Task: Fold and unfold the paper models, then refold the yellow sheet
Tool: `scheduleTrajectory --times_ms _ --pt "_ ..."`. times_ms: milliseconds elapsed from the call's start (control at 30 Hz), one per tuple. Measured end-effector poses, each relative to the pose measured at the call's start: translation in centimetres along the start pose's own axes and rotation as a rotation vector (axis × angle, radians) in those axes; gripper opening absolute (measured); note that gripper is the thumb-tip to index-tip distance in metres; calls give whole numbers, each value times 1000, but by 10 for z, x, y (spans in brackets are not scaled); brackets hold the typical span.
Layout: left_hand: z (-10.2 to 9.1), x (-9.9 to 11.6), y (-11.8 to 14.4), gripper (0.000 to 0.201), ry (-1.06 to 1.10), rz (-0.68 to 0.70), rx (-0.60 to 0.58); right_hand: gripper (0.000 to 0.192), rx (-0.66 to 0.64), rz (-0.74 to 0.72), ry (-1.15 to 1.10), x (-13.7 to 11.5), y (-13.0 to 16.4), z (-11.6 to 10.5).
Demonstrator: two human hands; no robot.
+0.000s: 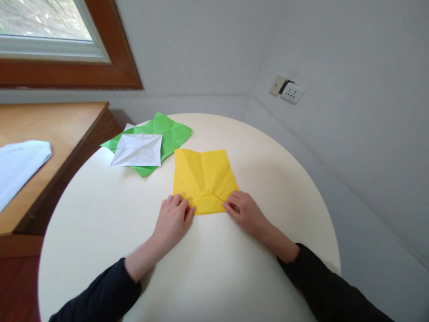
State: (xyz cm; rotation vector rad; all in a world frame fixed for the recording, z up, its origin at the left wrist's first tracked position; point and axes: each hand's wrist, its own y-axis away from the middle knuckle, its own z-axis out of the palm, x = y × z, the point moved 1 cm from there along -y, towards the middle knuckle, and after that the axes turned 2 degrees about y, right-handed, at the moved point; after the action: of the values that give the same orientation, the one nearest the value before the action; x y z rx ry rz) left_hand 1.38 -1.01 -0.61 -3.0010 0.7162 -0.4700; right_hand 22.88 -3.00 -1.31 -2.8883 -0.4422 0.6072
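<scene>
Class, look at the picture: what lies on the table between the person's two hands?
In the head view, the yellow paper's folded near edge lies between left hand and right hand.

Single head-worn camera, looking forward and down from above onto round cream table top [268, 179]; near range; grey wall corner and wood-framed window [67, 67] behind.

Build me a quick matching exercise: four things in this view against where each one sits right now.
Things:
1. yellow paper
2. white paper
3. green paper
4. wall socket

Places:
A. on the wall at the right
B. under both hands' fingertips
C. beneath the white sheet
D. on top of the green sheet

Pairs: 1-B, 2-D, 3-C, 4-A
</scene>
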Motion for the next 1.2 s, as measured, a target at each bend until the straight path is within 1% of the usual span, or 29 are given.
scheduleTrajectory --times_ms 133,500,833,1200 --pt "-1 1 -1 24 0 -6 -10 23 -3 1 23 -1 0 0" --pt "-2 1 -1 24 -8 -12 9 22 16 -21 67 0 0 1" --pt "-3 1 -1 25 -29 -25 -14 19 -14 -10 62 -1 0 1" --pt "-3 0 -1 25 -14 -24 -1 19 8 -13 53 0 0 2"
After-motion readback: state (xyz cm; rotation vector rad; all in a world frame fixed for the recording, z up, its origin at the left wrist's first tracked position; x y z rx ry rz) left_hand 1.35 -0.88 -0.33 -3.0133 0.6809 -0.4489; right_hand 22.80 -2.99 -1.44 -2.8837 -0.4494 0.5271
